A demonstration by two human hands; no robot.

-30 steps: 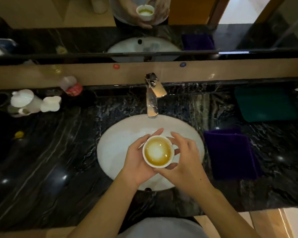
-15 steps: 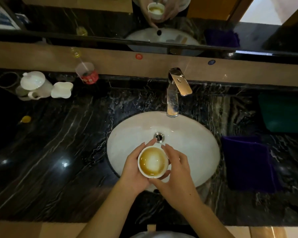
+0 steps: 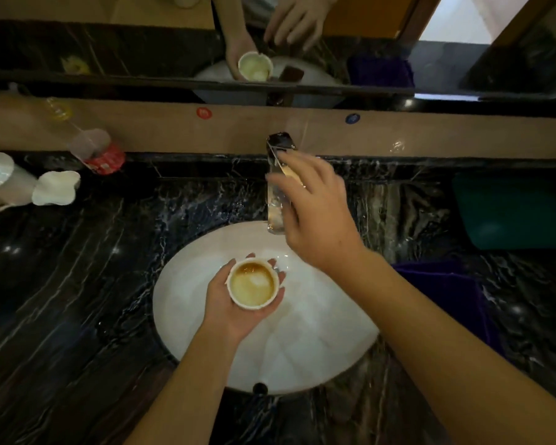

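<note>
My left hand (image 3: 238, 306) holds a small white cup (image 3: 253, 283) upright over the white oval basin (image 3: 302, 348); brown stains coat the cup's inside. My right hand (image 3: 315, 207) is stretched forward over the chrome faucet (image 3: 278, 175), fingers spread and loosely bent above its lever handle. Contact with the lever cannot be told; the hand covers most of the handle. No water is seen running from the spout.
Black marble counter (image 3: 93, 284) surrounds the basin. A folded purple cloth (image 3: 446, 293) lies right of the basin, a green cloth (image 3: 511, 213) behind it. White ceramic pieces (image 3: 55, 187) and a plastic bottle (image 3: 97, 152) sit far left. A mirror runs along the back.
My right hand left the cup and moved forward to the faucet handle. The left hand now holds the cup alone, slightly lower over the basin.
</note>
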